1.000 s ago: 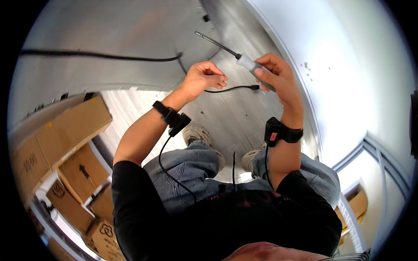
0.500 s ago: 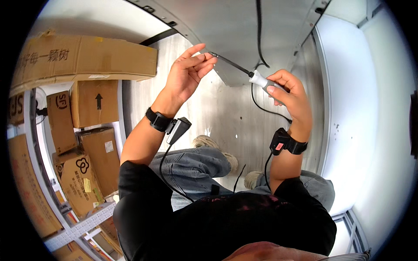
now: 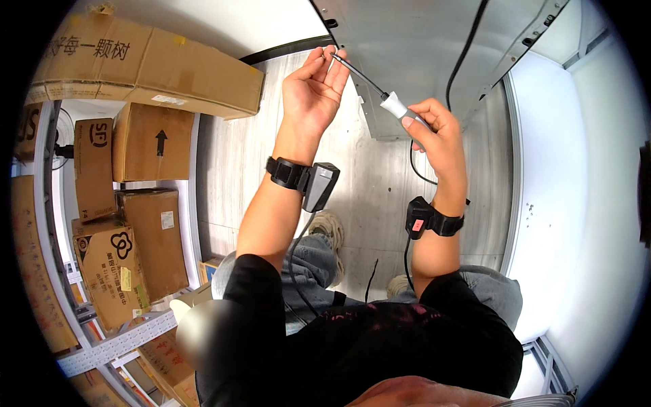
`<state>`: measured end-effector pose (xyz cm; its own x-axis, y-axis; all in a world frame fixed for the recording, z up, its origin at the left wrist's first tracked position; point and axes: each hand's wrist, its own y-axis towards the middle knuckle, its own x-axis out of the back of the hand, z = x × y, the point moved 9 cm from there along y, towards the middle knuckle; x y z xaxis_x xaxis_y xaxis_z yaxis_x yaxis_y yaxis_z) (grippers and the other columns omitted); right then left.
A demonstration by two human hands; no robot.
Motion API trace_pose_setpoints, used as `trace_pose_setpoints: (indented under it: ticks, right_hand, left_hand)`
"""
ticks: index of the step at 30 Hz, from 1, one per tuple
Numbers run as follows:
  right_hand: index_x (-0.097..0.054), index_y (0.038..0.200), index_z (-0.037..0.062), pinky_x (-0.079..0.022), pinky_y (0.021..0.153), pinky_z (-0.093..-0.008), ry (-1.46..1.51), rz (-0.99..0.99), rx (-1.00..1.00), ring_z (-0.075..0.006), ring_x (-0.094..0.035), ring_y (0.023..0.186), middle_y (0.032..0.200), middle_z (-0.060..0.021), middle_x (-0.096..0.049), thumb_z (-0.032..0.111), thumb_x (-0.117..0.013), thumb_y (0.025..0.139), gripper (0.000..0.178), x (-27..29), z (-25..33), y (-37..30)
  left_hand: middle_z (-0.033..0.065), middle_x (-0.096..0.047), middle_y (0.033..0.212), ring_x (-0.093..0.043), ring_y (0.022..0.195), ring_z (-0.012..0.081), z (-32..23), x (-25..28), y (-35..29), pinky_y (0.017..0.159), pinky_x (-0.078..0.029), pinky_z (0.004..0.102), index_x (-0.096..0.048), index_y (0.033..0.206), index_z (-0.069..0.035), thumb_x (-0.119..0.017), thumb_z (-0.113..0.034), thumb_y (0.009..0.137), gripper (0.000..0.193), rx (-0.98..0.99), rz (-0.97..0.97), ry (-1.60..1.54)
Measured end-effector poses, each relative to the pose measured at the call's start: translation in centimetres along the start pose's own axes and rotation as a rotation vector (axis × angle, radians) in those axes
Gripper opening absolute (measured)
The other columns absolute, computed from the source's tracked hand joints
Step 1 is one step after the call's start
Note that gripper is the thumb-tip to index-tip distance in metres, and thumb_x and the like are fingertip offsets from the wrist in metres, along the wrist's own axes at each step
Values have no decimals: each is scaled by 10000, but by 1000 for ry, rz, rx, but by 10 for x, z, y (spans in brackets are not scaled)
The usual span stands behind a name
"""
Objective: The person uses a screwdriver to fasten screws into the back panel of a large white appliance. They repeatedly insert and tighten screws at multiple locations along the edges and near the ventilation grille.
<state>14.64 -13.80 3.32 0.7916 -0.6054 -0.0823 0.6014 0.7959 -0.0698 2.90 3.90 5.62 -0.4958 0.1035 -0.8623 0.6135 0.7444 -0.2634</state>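
Note:
My right hand [image 3: 441,142] is closed around the grey and white handle of a screwdriver [image 3: 395,105]. Its long dark shaft slants up and to the left. At the tip is my left hand [image 3: 312,98], palm up with the fingers stretched out; the tip meets or nearly meets the fingertips. Whether something tiny lies at those fingertips I cannot make out. Just beyond both hands stands a grey metal panel [image 3: 400,41] with holes and small fittings along its edges, and a black cable [image 3: 462,55] runs down over it.
Cardboard boxes [image 3: 152,146] fill a metal shelf [image 3: 122,342] on the left, with a long carton [image 3: 196,78] on top. A white wall panel [image 3: 566,176] rises on the right. Black devices are strapped to both wrists, with cables trailing down. Wood-look flooring [image 3: 366,203] lies below.
My left hand has turned palm up, its fingers straightened, and its forearm has shifted right. The screwdriver and right hand have moved slightly up and left. The view has shifted, so the panel sits farther right.

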Motion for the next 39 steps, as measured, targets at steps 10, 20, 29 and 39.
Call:
trace_pose_setpoints:
  ticks: [10, 20, 29, 39]
  right_hand:
    - [-592, 888, 20, -351, 505, -225, -26, -79, 41, -61, -466, 577, 704, -12, -601, 141, -679, 793, 177, -28, -6, -18]
    - [-598, 864, 16, -349, 512, -229, -187, -258, 155, -60, -466, 570, 656, 11, -559, 103, -686, 779, 150, -15, 6, -33]
    - [-607, 885, 42, -438, 556, -274, -439, -451, 137, -128, -559, 575, 672, -45, -605, 99, -698, 748, 174, -28, 3, -57]
    - [-601, 909, 30, -444, 571, -290, -371, -459, 110, -169, -569, 607, 721, -70, -611, 101, -702, 754, 198, -23, -7, -57]
  left_hand:
    - [113, -646, 1037, -604, 1043, 279, 0, 19, 4, 937, -490, 423, -566, 994, -42, -468, 5, 906, 140, 38, 16, -215]
    - [131, -642, 1028, -621, 1010, 285, 25, 8, 23, 906, -521, 422, -559, 1014, -22, -469, 18, 898, 152, 71, 130, -218]
    - [174, -592, 968, -624, 955, 319, 42, 44, 26, 877, -555, 399, -490, 1048, 70, -476, 47, 885, 165, 49, -80, -148]
    - [176, -582, 1005, -618, 962, 325, 45, 41, 30, 863, -558, 397, -477, 1080, 59, -485, 40, 885, 196, 52, -41, -147]
